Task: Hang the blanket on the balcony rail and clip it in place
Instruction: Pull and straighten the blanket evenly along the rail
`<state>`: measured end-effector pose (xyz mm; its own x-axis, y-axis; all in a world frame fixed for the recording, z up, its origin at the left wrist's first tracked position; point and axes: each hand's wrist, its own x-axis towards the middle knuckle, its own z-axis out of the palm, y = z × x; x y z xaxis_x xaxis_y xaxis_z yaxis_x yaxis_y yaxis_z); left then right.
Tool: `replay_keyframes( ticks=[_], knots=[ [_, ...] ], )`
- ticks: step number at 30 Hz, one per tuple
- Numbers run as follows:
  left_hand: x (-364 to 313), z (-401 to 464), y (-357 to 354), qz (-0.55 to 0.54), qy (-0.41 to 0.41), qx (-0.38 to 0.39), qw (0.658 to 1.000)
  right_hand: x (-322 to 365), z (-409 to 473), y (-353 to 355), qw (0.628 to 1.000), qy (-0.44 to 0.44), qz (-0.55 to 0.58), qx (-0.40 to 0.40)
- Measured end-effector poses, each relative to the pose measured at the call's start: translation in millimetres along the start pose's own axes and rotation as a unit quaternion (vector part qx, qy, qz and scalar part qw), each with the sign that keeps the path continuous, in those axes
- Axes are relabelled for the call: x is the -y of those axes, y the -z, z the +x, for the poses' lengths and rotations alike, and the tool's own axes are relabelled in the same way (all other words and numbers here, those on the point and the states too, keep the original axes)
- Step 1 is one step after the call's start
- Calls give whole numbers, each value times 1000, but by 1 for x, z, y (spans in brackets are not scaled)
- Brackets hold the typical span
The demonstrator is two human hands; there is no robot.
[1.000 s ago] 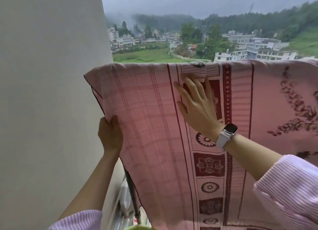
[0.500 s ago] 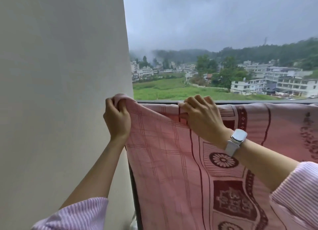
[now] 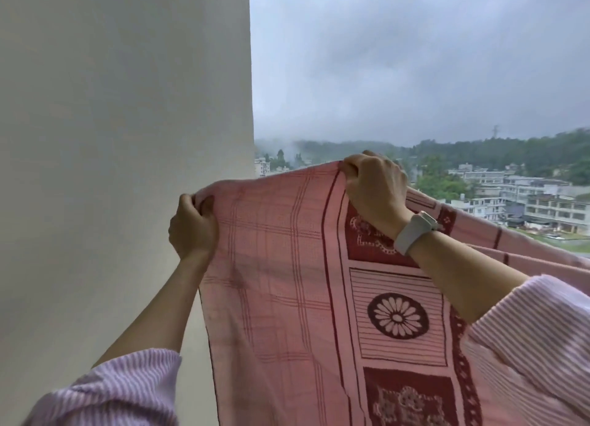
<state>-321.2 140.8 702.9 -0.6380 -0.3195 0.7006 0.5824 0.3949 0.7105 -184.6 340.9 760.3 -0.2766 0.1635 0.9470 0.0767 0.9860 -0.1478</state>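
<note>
A plain pale wall (image 3: 121,138) fills the left half. Beyond it hangs a grey overcast sky (image 3: 415,58) above wooded hills (image 3: 510,151) with low mist. White multi-storey buildings (image 3: 542,202) stand at the right, near green trees (image 3: 437,183).

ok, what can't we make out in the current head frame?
- Balcony rail: hidden in the head view behind the lifted blanket.
- Clips: none visible, so clipping can't be judged.
- Blanket's lower part: cut off by the bottom edge.
- Blanket's far end: runs out of the right edge.
- Left hand fingertips: wrapped in the gripped corner.
- Right hand fingertips: curled over the top edge, out of sight.
- Watch: face turned away.
</note>
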Motion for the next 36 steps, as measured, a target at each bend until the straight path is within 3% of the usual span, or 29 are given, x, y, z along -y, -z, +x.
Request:
replay_keyframes(
  ticks=[3, 6, 8, 10, 12, 15, 19, 21, 25, 31, 36],
  knots=[
    [16, 18, -6, -5, 55, 63, 996, 3, 4, -19, 996, 21, -72, 45],
    [37, 4, -5, -118, 140, 233, 955, -8, -8, -29, 973, 4, -156, 172],
    [50, -13, 1, -122, 175, 321, 923, -10, -19, -28, 964, 13, -155, 215],
    [62, -23, 7, -103, 187, 346, 914, 0, -35, -23, 964, 45, -90, 248],
    [67, -26, 13, -76, 172, 317, 930, 16, -52, -18, 958, 83, -42, 270],
    [60, -36, 19, -70, 76, 247, 964, 29, -80, -17, 956, 139, -37, 255],
    [38, -71, 29, -124, -55, 276, 951, 27, -105, -15, 964, 156, -38, 213],
    [51, -89, 27, -108, -23, 250, 962, 20, -114, -10, 971, 159, -41, 176],
    [83, -125, 30, -109, 159, 239, 952, 9, -138, -11, 979, 171, -75, 84],
    [85, -112, 39, -118, 98, 108, 982, 18, -133, -16, 993, 112, -34, 35],
    [72, -71, 37, -90, 50, 51, 993, 24, -113, -12, 979, 145, -48, 137]
  ],
)
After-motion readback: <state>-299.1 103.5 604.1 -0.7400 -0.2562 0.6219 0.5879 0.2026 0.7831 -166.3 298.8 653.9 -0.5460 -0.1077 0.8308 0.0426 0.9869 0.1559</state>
